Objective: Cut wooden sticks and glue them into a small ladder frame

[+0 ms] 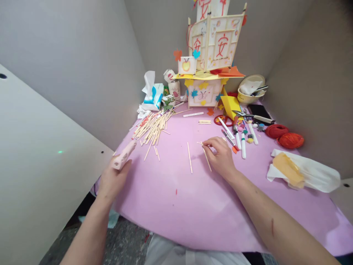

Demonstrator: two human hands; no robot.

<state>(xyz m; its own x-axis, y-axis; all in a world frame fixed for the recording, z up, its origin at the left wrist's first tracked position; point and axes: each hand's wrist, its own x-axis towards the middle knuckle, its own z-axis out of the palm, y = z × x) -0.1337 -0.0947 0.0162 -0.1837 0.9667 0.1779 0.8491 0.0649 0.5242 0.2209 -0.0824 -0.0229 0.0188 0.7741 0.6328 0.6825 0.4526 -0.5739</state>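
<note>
My left hand (114, 178) is wrapped round a pale pink tool (124, 156), held above the table's left side. Near the middle, the fingers of my right hand (217, 154) pinch a short thin stick (199, 142) at the upper end of a longer wooden stick (207, 160), which lies on the purple tabletop (154, 191). Another wooden stick (189, 158) lies apart from it, to the left. A loose pile of wooden sticks (156, 127) spreads beyond my left hand.
A decorated stick-and-paper tower (205, 92) stands at the back. Tissues (154, 96) are at back left. Toward the right lie markers (243, 145), pliers (259, 117), red scissors (224, 120), red yarn (290, 140), a bowl (248, 98) and a white wrapper (320, 175).
</note>
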